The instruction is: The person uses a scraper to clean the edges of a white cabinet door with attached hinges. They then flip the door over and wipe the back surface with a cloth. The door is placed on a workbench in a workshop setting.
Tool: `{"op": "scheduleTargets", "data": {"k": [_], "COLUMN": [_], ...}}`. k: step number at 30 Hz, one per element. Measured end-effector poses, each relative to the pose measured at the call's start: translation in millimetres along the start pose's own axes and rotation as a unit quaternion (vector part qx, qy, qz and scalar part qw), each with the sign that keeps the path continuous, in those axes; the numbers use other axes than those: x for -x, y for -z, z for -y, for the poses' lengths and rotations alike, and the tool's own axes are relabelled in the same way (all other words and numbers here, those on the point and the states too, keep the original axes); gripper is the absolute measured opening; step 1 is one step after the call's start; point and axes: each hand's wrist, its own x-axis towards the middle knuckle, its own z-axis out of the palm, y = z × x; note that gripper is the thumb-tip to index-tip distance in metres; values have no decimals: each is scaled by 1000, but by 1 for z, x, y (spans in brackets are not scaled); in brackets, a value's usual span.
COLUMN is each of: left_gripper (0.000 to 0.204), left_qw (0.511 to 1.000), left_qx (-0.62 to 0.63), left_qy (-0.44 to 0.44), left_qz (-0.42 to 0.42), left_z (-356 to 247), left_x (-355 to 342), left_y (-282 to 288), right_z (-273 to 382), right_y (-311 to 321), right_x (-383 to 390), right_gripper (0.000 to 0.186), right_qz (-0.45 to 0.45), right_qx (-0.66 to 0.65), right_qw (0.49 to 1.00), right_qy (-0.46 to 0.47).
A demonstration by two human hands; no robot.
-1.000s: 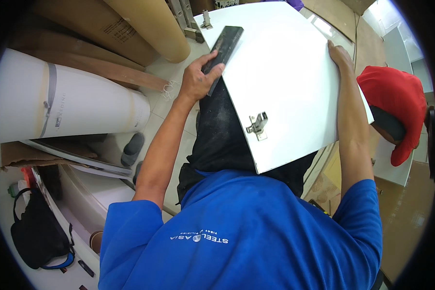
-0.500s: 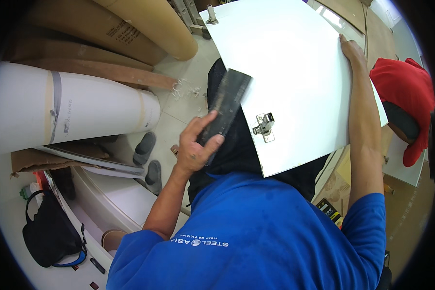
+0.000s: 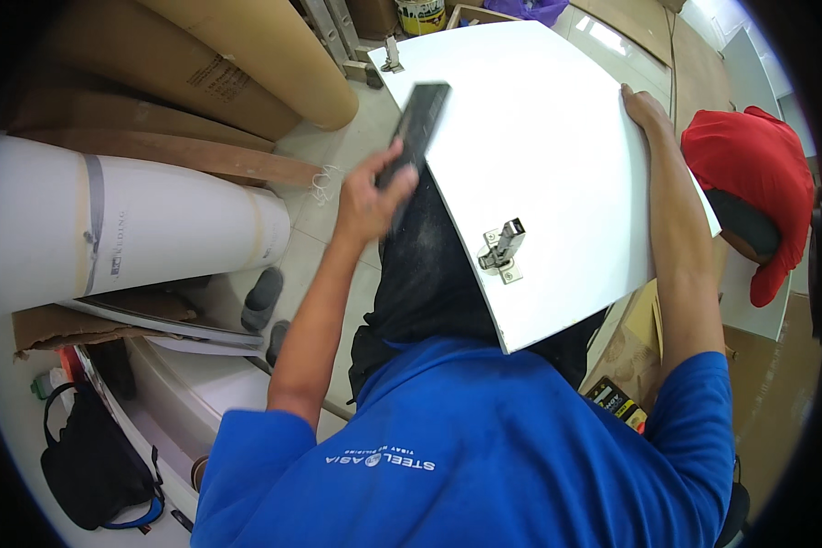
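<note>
The hands (image 3: 369,203) hold a black block (image 3: 421,121) and a white panel (image 3: 557,164).

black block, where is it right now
Upper middle of the head view: the black block is in the left hand, by the left edge of the white panel.

Dark bar (image 3: 420,117) blurred, tin (image 3: 421,16) cut off by top edge

I watch through a fisheye on the wearer's head, facing down past the blue shirt (image 3: 521,457), close above the white panel (image 3: 557,155), rim curving into black.
</note>
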Motion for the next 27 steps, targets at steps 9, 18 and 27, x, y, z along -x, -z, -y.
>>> {"op": "scheduleTargets", "data": {"k": [9, 18, 27], "left_gripper": [61, 59, 56], "left_qw": [997, 997, 995], "left_qx": [-12, -33, -95], "left_qy": [-49, -73, -31], "left_qz": [52, 24, -7], "left_z": [-33, -25, -11], "left_x": [55, 59, -8], "left_y": [8, 1, -5], "right_z": [14, 13, 28], "right_y": [-5, -3, 23], "right_x": [-14, -6, 36], "right_gripper": [77, 75, 81], "right_qz": [-22, -62, -140], "right_qx": [20, 15, -57], "right_qw": [998, 998, 988], "right_qy": [50, 5, 42]}}
